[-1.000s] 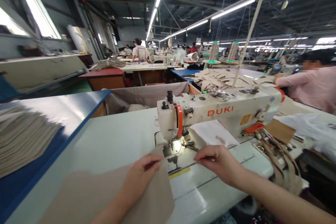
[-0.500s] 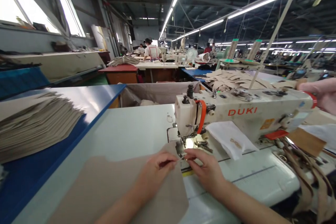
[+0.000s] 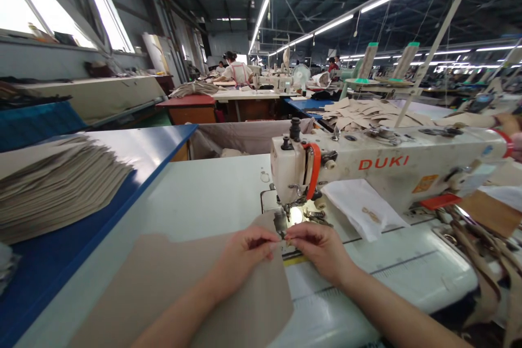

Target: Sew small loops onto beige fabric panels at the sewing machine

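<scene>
A flat beige fabric panel lies on the pale table, its upper corner reaching under the presser foot of a white DUKI sewing machine. My left hand is over the panel, thumb and forefinger pinched at its right edge just in front of the foot. Facing it, my right hand is also closed in a pinch. The fingertips of both hands nearly meet, and something small and light shows between them, too small to name. A lamp lights the needle area.
Stacked beige fabric pieces lie on a blue-edged table at left. A white cloth packet leans against the machine. Brown straps hang at right. Cut pieces are heaped behind the machine. Another person sits farther back.
Both hands have drawn closer together at the panel's edge, and the right fingers have closed more tightly. A pinkish sleeve at the machine's far right end has mostly left the view. The camera has shifted slightly.
</scene>
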